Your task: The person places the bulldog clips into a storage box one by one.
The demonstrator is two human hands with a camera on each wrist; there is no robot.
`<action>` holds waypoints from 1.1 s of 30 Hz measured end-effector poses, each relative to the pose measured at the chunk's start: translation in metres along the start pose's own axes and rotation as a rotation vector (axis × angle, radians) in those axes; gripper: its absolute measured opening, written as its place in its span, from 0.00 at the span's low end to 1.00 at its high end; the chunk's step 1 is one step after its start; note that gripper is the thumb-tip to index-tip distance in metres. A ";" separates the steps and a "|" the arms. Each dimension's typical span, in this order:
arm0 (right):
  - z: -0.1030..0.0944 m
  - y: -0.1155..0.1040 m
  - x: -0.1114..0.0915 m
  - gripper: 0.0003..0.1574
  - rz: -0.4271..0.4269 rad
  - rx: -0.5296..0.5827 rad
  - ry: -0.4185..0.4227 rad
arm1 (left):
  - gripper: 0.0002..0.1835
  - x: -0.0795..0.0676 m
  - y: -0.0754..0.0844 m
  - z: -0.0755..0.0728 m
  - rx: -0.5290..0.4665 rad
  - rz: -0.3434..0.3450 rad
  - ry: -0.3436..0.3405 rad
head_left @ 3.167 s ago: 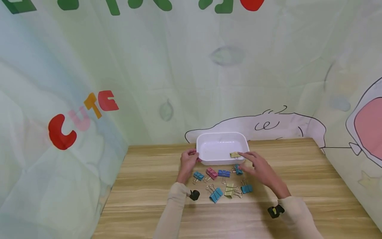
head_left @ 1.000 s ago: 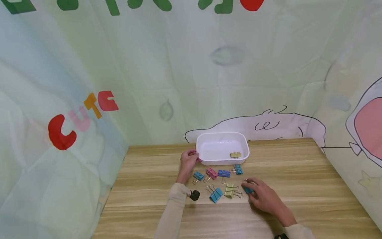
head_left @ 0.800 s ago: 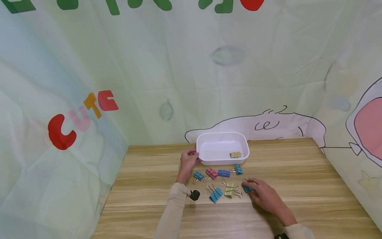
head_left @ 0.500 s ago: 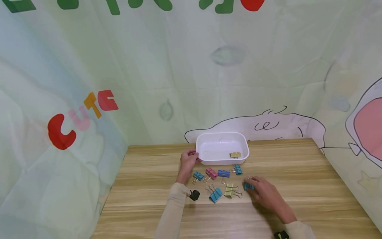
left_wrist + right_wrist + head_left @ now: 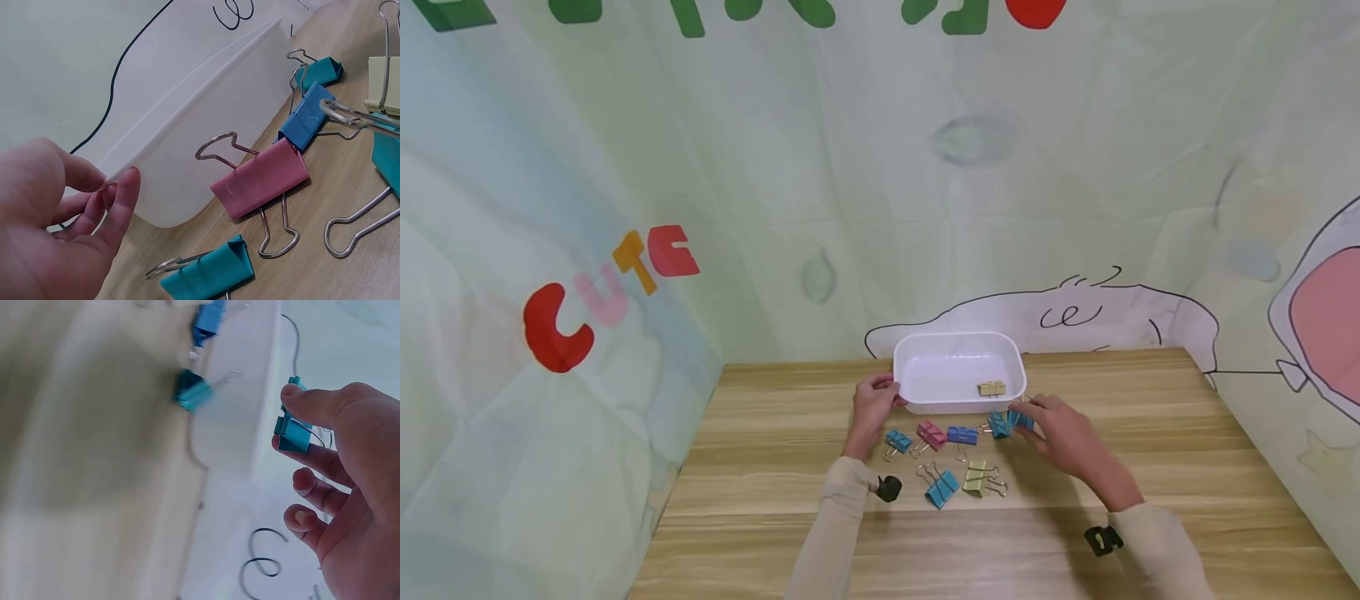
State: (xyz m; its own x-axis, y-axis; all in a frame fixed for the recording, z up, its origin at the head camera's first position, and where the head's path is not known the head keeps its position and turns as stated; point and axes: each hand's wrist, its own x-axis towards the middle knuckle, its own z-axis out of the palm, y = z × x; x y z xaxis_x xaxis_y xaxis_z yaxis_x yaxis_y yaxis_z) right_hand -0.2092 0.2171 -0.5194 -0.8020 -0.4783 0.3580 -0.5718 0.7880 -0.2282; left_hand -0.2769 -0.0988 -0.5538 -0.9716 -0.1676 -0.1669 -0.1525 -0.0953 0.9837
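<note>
The left hand [image 5: 871, 410] is gripping the rim of the white tray [image 5: 958, 408] at its left end, thumb and fingers clamping on the edge. The right hand [image 5: 1063, 429] is pinching a teal clip, the held clip [image 5: 294, 434], between thumb and forefinger, while its other fingers are curling loosely, holding nothing. The held clip is hovering above the surface [image 5: 790, 467], just outside the tray's near right corner.

Inside the tray, near that same corner, a yellow clip [image 5: 992, 388] is lying. In front of the tray a row is running from left to right: a small teal clip [image 5: 898, 441], a pink clip [image 5: 932, 436], a blue clip [image 5: 962, 435] and a corner teal clip [image 5: 998, 425]. Closer to the person, a front teal clip [image 5: 943, 490] and a large yellow clip [image 5: 976, 477] are lying near each other, their wire handles sticking out.

Both arms are wearing beige sleeves [image 5: 826, 533]. Behind the surface a pale green backdrop [image 5: 760, 183] is hanging, showing colourful letters [image 5: 559, 329] and a pink balloon drawing [image 5: 1330, 325].
</note>
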 end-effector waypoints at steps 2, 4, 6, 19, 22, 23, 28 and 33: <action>-0.007 0.000 0.009 0.22 -0.003 -0.006 -0.005 | 0.17 0.000 0.000 0.000 -0.006 -0.001 0.000; -0.013 0.000 0.018 0.22 -0.016 -0.009 -0.013 | 0.17 0.000 0.000 0.000 -0.004 -0.003 0.003; -0.018 0.001 0.027 0.22 -0.029 -0.013 -0.024 | 0.17 0.000 0.000 0.000 0.002 -0.004 0.004; -0.039 -0.002 0.076 0.22 -0.048 -0.009 -0.121 | 0.17 -0.002 0.001 0.003 0.005 0.010 0.010; -0.041 -0.005 0.083 0.22 -0.043 0.001 -0.136 | 0.17 -0.001 0.001 0.003 -0.001 0.011 0.008; -0.041 -0.005 0.085 0.22 -0.043 -0.001 -0.139 | 0.17 -0.001 0.001 0.002 -0.002 0.012 0.008; -0.040 -0.007 0.093 0.22 -0.037 -0.019 -0.150 | 0.17 -0.001 0.001 0.001 0.005 0.012 0.009; -0.038 -0.009 0.101 0.25 -0.028 -0.018 -0.148 | 0.17 -0.001 0.001 0.000 0.022 0.004 0.006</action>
State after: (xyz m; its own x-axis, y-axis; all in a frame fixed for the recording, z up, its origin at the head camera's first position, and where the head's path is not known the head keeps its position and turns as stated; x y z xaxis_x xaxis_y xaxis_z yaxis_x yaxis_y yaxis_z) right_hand -0.2782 0.1765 -0.4468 -0.8031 -0.5510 0.2267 -0.5922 0.7798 -0.2029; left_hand -0.2757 -0.0983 -0.5527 -0.9712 -0.1741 -0.1629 -0.1523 -0.0732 0.9856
